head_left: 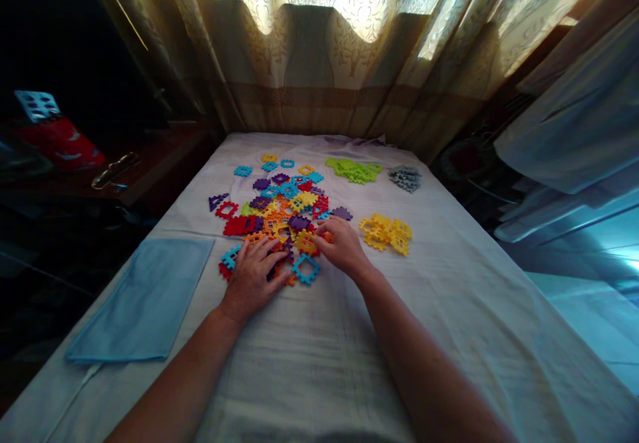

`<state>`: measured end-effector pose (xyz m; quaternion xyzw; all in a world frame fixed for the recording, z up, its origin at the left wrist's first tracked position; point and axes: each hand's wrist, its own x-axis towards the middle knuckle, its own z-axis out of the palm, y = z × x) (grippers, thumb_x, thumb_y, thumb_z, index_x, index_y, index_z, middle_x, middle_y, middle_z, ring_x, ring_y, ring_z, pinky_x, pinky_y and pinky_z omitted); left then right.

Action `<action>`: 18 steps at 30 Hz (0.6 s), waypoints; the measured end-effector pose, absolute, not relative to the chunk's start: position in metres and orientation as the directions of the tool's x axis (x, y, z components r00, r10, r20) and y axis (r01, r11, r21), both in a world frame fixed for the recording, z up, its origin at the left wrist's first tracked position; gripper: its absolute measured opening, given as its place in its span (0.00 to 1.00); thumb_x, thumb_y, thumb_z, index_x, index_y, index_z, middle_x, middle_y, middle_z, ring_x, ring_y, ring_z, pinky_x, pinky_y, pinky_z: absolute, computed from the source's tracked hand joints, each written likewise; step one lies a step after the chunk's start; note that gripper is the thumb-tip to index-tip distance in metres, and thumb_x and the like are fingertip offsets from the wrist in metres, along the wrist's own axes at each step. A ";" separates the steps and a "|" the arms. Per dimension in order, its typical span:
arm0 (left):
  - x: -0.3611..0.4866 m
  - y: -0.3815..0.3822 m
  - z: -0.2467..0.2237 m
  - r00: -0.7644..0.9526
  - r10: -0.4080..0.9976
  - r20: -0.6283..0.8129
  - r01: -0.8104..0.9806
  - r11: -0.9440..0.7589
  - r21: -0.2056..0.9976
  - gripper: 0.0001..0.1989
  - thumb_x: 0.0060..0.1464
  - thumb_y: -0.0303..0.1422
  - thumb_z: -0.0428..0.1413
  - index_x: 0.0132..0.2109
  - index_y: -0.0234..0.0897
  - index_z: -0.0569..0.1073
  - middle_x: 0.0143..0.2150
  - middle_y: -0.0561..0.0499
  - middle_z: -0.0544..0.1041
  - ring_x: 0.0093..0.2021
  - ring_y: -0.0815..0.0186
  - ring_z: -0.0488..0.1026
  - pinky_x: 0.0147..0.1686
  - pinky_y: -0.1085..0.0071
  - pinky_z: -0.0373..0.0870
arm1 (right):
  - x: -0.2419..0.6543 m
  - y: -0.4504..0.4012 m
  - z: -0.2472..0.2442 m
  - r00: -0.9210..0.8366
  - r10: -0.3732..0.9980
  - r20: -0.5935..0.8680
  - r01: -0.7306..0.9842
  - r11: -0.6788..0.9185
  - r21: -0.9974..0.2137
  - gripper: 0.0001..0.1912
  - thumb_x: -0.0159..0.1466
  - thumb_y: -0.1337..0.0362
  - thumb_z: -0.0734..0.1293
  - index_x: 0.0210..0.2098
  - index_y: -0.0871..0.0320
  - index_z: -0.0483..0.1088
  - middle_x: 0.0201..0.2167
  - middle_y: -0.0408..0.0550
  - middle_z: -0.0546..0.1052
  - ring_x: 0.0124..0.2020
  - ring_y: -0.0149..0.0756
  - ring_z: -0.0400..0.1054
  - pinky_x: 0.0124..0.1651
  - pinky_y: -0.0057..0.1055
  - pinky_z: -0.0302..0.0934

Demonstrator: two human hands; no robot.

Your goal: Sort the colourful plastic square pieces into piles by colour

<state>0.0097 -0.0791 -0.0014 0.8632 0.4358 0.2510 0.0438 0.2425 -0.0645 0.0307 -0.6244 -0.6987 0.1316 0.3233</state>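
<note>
A mixed heap of plastic interlocking tiles point(272, 220) in red, blue, purple, orange and yellow lies on the white cloth. My left hand point(253, 271) rests palm down on the near left of the heap, fingers spread over orange and blue tiles. At the heap's right edge, my right hand point(340, 245) has curled fingers, its thumb at the edge of a tilted yellow tile point(305, 242). Just in front of the heap lies a blue square frame tile point(305, 268). Part of the heap is hidden beneath both hands.
Apart from the heap are a yellow tile pile point(386, 232), a lime green pile point(353, 170) and a grey pile point(405, 178). A folded blue cloth point(142, 300) with a white cord lies at left. A patterned curtain point(319, 64) hangs behind the far edge.
</note>
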 end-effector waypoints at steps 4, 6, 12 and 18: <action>0.010 -0.079 -0.001 0.485 0.781 0.393 0.733 -0.608 0.305 0.16 0.57 0.42 0.58 0.51 0.44 0.78 0.60 0.43 0.74 0.63 0.49 0.67 0.65 0.41 0.53 | 0.260 -0.064 0.041 0.108 0.969 0.223 0.718 0.079 -0.692 0.07 0.60 0.59 0.67 0.31 0.54 0.75 0.29 0.45 0.80 0.31 0.37 0.73 0.38 0.33 0.65; 0.010 -0.079 -0.001 0.483 0.780 0.398 0.733 -0.609 0.303 0.16 0.57 0.41 0.58 0.51 0.43 0.78 0.60 0.43 0.74 0.63 0.49 0.67 0.65 0.41 0.53 | 0.277 -0.064 0.047 0.201 0.949 0.242 0.696 0.036 -0.717 0.09 0.60 0.58 0.66 0.31 0.55 0.75 0.26 0.44 0.78 0.27 0.35 0.71 0.34 0.31 0.64; 0.011 -0.080 0.001 0.479 0.789 0.385 0.736 -0.600 0.314 0.13 0.58 0.40 0.56 0.47 0.44 0.79 0.59 0.45 0.75 0.63 0.51 0.67 0.65 0.42 0.53 | 0.362 -0.068 0.050 0.557 0.692 0.459 0.767 -0.217 -0.603 0.08 0.55 0.62 0.64 0.31 0.57 0.73 0.30 0.50 0.79 0.30 0.39 0.71 0.38 0.35 0.64; 0.010 -0.079 0.003 0.484 0.781 0.394 0.728 -0.609 0.313 0.11 0.60 0.40 0.54 0.43 0.43 0.78 0.58 0.44 0.76 0.62 0.52 0.68 0.65 0.43 0.54 | 0.404 -0.074 0.024 0.590 0.652 0.477 0.793 -0.356 -0.495 0.09 0.54 0.64 0.62 0.30 0.57 0.73 0.30 0.51 0.78 0.31 0.40 0.69 0.38 0.36 0.63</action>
